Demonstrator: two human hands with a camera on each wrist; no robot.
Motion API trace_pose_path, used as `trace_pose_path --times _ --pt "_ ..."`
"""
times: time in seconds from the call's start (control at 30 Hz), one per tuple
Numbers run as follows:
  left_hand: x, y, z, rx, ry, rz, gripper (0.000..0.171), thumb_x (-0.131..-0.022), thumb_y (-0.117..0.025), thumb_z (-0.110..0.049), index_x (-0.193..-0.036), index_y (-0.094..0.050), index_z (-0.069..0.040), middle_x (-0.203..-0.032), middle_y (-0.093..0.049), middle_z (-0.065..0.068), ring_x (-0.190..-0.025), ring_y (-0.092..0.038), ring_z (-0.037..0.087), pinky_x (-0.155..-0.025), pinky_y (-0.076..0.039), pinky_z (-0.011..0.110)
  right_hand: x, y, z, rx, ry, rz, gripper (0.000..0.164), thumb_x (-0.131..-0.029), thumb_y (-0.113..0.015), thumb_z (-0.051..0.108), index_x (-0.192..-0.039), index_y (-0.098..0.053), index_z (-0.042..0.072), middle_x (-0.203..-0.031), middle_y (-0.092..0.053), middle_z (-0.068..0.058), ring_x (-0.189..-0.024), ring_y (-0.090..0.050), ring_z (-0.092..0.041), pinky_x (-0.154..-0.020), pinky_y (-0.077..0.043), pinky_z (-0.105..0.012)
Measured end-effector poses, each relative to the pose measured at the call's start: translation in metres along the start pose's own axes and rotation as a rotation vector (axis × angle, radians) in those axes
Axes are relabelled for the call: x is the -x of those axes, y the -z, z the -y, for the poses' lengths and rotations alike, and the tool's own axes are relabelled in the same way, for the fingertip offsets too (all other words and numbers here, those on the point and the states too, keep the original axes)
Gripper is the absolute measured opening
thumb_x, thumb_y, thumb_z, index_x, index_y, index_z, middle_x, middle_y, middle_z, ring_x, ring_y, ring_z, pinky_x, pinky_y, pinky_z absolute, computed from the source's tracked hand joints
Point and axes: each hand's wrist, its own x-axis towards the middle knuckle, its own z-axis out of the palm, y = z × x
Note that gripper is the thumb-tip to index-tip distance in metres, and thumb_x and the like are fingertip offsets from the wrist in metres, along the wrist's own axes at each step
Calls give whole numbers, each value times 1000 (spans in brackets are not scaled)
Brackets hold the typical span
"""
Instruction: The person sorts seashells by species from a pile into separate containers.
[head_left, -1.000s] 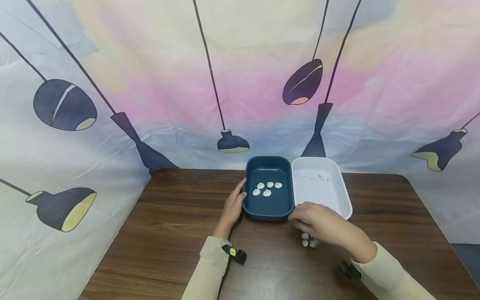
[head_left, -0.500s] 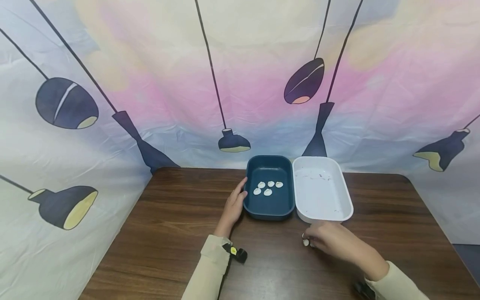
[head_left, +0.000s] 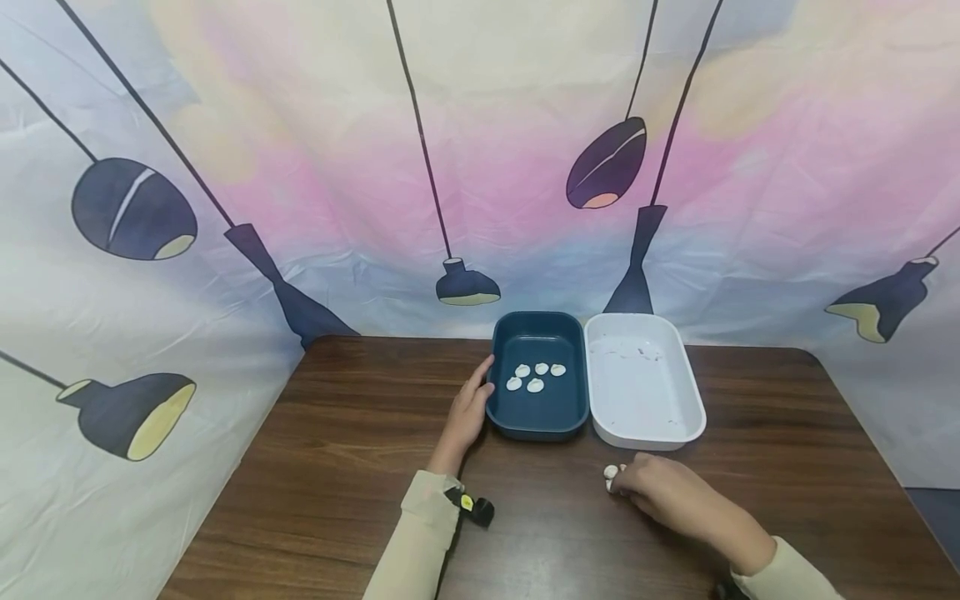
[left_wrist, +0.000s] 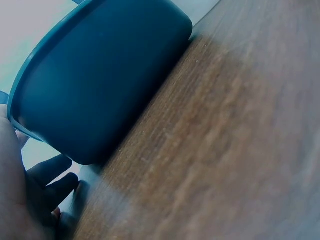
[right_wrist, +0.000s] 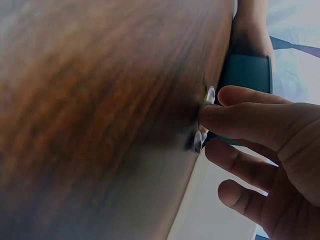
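My left hand rests against the left side of a dark teal tray, fingers extended along its rim. Several small white shell-like pieces lie spread inside that tray. Low over the table, in front of a white tray, my right hand has its thumb and forefinger at a small cluster of similar shells. In the right wrist view the thumb covers part of the cluster, with pale shells showing beside it; a shell appears pinched there, mostly hidden. The other right fingers stay loosely bent.
Both trays stand side by side at the back of the brown wooden table. Small dark specks mark the white tray's floor. A cloth backdrop printed with lamps hangs directly behind the table.
My right hand has moved from the trays' front corners down toward me to the shell cluster, its fingers settling on it. The left hand and both trays have stayed put.
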Motion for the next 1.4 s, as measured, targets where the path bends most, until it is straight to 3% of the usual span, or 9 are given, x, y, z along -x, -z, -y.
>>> trace_pose_path --times 0.27,0.5,0.83,1.07,1.4 --pt "0 0 0 7 -6 0 54 -109 -43 -25 -163 -44 -29 -168 -40 4 -156 -33 33 -123 -23 64 3 -6 7 32 59 -29 24 -78 -84 -2 -86 -79 20 -83 -69 15 -75 -57 -3 -63 -50 -23" --pt "1 1 -1 -3 -1 2 54 -109 -43 -26 -163 -44 -30 -168 -40 4 -155 -33 33 -122 -24 65 3 -12 14 78 107 -36 22 -77 -86 0 -83 -76 18 -83 -69 10 -79 -66 -7 -69 -56 -31" --pt "2 0 1 -10 -15 5 54 -109 -43 -27 -163 -44 -29 -168 -40 5 -155 -34 34 -122 -25 65 7 -13 14 8 7 -16 22 -79 -88 6 -84 -74 22 -83 -68 15 -76 -62 -1 -65 -55 -29" --pt "2 0 -1 -1 -18 4 54 -109 -43 -26 -163 -44 -29 -167 -40 5 -155 -33 34 -122 -24 65 6 -14 12 -38 45 -31 26 -78 -81 -4 -79 -70 20 -79 -63 16 -72 -54 3 -61 -51 -26" --pt "1 1 -1 4 -6 0 54 -109 -44 -26 -163 -44 -29 -167 -40 5 -155 -34 34 -122 -24 65 7 -13 17 19 38 -43 29 -77 -80 -1 -74 -63 22 -75 -55 17 -68 -48 2 -57 -47 -26"
